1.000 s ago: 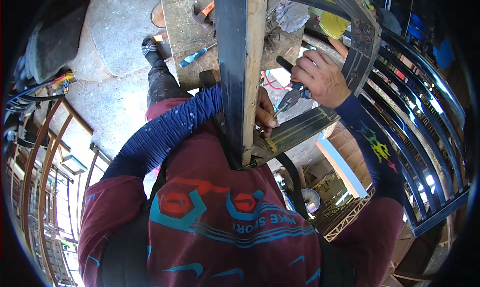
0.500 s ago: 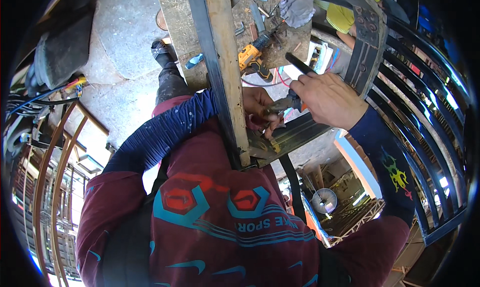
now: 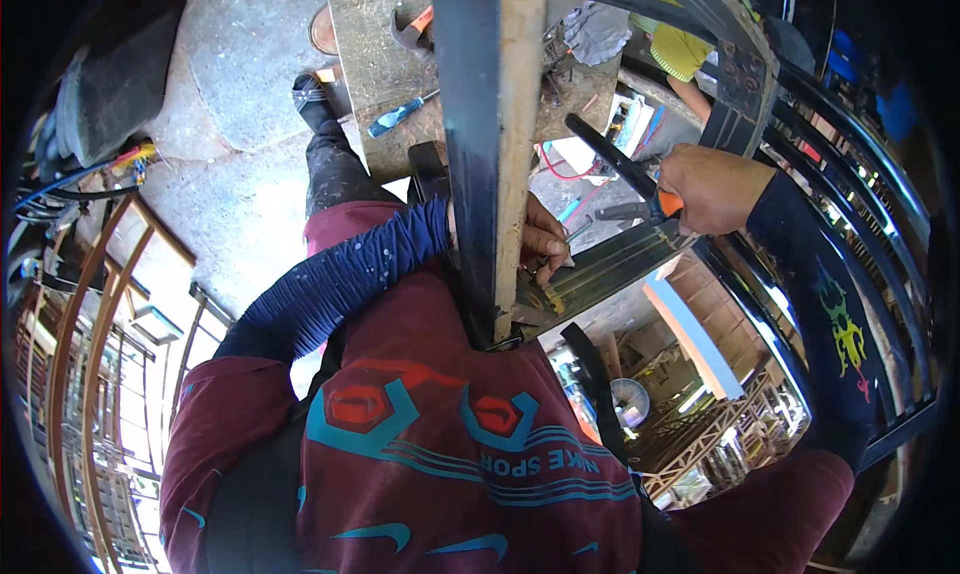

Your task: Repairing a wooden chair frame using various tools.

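Note:
A dark square steel tube (image 3: 490, 124) with a rusty side runs up the middle of the view. My left hand (image 3: 540, 242) reaches round behind it, fingers pinched on a small piece against a flat grooved metal bar (image 3: 625, 262) that slants away to the right. My right hand (image 3: 715, 186) is further right, closed on a tool with black and orange handles (image 3: 615, 159). The tool's grey end points toward my left hand without touching it. What my left fingers pinch is too small to make out.
A dusty workbench (image 3: 375, 69) behind the tube holds a blue-handled screwdriver (image 3: 400, 114) and an orange-handled tool (image 3: 412, 26). Black curved railing bars (image 3: 800, 104) arc along the right. Rust-coloured frames (image 3: 70, 354) stand at left, with cables (image 3: 90, 169) above them. A person in yellow (image 3: 680, 49) is at the far side.
My right hand has drawn away to the right with the tool, opening a gap from my left hand. My left hand stays at the flat bar.

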### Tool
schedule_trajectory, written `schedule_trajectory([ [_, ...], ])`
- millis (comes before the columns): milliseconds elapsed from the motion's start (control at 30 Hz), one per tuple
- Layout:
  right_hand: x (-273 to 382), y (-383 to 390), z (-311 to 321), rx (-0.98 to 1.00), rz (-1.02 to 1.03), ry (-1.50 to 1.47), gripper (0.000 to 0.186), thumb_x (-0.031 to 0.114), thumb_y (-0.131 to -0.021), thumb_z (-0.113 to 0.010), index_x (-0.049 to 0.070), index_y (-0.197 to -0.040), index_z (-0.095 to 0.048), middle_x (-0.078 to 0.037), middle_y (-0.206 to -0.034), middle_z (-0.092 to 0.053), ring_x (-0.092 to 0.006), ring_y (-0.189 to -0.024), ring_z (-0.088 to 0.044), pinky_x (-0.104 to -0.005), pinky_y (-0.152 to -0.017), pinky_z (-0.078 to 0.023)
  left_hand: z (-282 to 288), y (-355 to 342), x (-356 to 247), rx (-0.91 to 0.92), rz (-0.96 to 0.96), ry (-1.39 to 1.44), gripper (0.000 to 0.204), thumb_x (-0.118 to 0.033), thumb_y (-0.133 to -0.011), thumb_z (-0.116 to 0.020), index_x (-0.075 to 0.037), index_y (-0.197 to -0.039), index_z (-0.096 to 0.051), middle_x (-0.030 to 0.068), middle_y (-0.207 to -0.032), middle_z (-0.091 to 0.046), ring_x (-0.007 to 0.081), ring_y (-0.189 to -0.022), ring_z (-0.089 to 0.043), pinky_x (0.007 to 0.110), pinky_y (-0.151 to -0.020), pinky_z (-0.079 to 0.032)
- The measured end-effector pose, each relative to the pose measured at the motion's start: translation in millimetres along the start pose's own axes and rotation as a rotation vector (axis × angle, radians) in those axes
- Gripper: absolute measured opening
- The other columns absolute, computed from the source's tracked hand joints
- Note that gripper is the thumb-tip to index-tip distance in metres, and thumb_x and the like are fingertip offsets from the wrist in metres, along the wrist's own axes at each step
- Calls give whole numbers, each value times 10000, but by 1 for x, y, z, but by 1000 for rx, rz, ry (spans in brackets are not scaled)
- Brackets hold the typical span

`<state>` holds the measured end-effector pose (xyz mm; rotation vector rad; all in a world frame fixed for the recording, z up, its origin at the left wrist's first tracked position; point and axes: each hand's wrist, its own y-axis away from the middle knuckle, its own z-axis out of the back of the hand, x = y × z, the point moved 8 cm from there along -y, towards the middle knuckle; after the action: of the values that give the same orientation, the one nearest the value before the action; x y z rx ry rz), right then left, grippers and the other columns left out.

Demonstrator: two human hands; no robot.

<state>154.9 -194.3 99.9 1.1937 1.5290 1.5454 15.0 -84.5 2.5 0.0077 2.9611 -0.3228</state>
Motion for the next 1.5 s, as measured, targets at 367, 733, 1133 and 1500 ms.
schedule_trajectory([
  [367, -14, -26, 1, 393, -141, 46, 210, 60, -693, -725, -47, -859, -654, -222, -880, -669, -383, -879, -680, -436, -767, -534, -7, 2, -9, 60, -151, -56, 297, -273, -1013, -604, -1, -921, -680, 28, -801, -676, 61, -681, -549, 239, -605, -425],
  [733, 18, -11, 19, 278, -216, -314, 419, 21, -768, -674, -53, -1173, -597, -257, -949, -668, -384, -949, -673, -399, -819, -535, 2, 1, 5, -17, -123, 177, 250, -242, -982, -660, 5, -947, -670, 37, -832, -679, 115, -814, -656, 269, -720, -527],
  [1133, 35, 47, -21, -1108, -116, 3, 779, -188, -638, -600, 103, -1355, -509, -114, -1399, -469, -358, -1459, -301, -414, -1019, -499, 8, 6, 1, -17, 72, 13, 262, -192, -1021, -572, 35, -946, -679, 71, -864, -701, 147, -849, -645, 301, -989, -441],
  [1500, 28, 9, -32, -1217, 120, -107, 603, -150, -628, -678, 81, -1167, -536, -102, -1211, -513, -326, -1308, -451, -410, -968, -518, 0, 13, -13, -42, 75, -115, 297, -293, -1030, -565, -41, -969, -711, 2, -853, -699, 42, -676, -495, 203, -640, -388],
])
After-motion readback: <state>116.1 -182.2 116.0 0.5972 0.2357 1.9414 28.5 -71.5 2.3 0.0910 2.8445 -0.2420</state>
